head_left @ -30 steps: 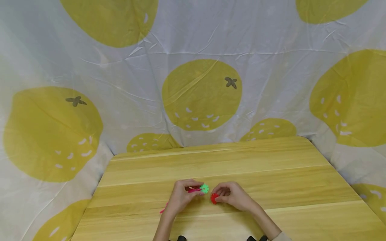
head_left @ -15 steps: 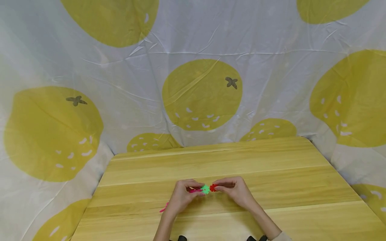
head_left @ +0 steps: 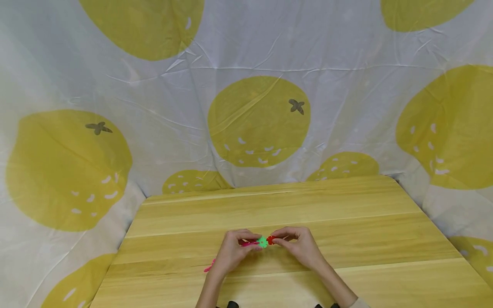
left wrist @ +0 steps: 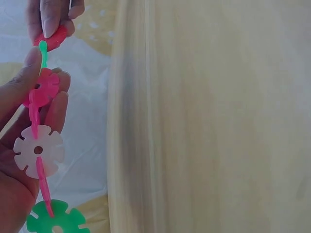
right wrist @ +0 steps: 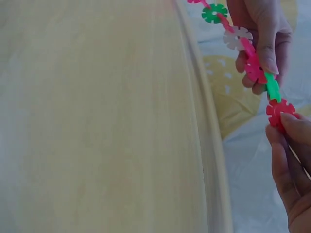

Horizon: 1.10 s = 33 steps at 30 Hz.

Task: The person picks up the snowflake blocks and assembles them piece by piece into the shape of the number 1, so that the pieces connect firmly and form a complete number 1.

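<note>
Over the table, my left hand (head_left: 232, 251) pinches a chain of notched plastic interlocking discs by a pink disc (left wrist: 47, 89) near its end. A light green disc (head_left: 262, 242) sticks out past those fingertips. Farther down the chain, in the left wrist view, come a white disc (left wrist: 51, 138) and a darker green disc (left wrist: 56, 219), with pink discs edge-on between. My right hand (head_left: 302, 247) pinches a red disc (head_left: 270, 240) between thumb and fingers, its edge meeting the light green disc's edge. How deeply the notches engage I cannot tell.
The wooden table (head_left: 346, 222) lies beneath both hands, its long edge showing in the wrist views. A white cloth with yellow fruit shapes (head_left: 258, 122) hangs behind. Dark objects (head_left: 233, 304) poke in at the bottom edge.
The red disc, first apart and lower right of the light green one, has been raised left by my right hand and now meets it, slightly closer than half a second ago. My left hand stays nearly still.
</note>
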Motion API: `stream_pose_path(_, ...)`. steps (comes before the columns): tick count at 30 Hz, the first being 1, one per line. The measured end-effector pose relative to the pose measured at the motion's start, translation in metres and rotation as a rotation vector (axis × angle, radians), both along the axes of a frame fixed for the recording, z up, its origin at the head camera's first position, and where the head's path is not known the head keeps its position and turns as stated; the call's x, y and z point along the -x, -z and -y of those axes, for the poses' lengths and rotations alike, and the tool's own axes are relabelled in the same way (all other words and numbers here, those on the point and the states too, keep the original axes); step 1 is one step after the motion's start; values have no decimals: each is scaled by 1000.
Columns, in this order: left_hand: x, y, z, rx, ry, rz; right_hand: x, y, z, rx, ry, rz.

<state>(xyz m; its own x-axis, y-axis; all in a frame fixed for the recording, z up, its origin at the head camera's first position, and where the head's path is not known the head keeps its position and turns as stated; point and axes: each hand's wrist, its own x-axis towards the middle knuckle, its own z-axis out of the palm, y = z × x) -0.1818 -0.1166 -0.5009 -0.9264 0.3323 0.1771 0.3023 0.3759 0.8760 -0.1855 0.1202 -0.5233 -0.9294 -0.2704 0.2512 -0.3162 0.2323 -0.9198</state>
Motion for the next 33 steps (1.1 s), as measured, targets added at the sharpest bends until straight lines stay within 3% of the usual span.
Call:
stream_pose_path(10, -1, -2, -2, -20, 11, 26, -4, -1, 5, 26, 22, -148)
stream_pose_path(18, -1, -5, 2, -72, 16, 89, -6, 1, 6, 99, 50, -56)
stream_pose_path(26, 0, -7, 5, -111, 39, 114, -5, 4, 7, 299, -130, -50)
stream_pose_path(33, -1, -8, 6, -114, 20, 123, -4, 6, 7, 298, -166, -71)
